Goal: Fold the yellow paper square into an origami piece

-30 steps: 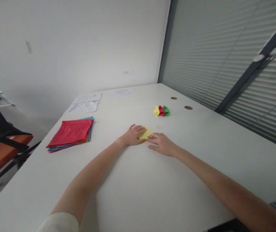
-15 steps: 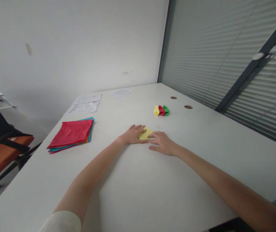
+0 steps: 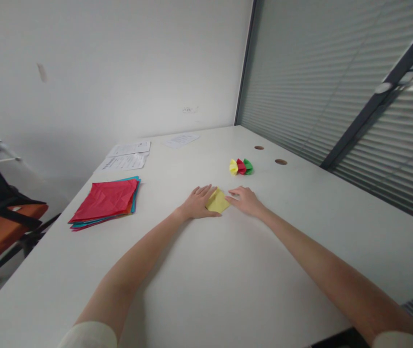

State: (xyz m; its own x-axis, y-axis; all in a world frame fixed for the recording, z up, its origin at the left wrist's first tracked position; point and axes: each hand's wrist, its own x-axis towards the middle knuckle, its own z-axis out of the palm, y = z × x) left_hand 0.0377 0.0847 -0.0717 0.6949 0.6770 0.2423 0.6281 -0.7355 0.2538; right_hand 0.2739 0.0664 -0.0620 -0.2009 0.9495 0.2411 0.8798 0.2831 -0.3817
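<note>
A small folded piece of yellow paper [image 3: 218, 202] lies on the white table in front of me. My left hand [image 3: 196, 202] rests flat at its left side, fingers stretched out over the upper left edge and the thumb along the lower edge. At the paper's right corner is my right hand [image 3: 245, 201], its thumb and forefinger a little apart and pointing at the sheet. Whether those fingertips touch the paper, I cannot tell. Part of the paper's left side is hidden under my left hand.
Folded paper pieces in yellow, red and green [image 3: 241, 166] sit beyond my hands. On the left lies a stack of coloured paper sheets [image 3: 106, 200], red on top. Printed sheets [image 3: 126, 161] lie behind it. Two round holes [image 3: 280, 162] pierce the table near the blinds. An orange chair [image 3: 10, 227] stands left.
My right hand has moved slightly up and right, away from the paper's middle, so more yellow paper shows. The left hand stays on the paper.
</note>
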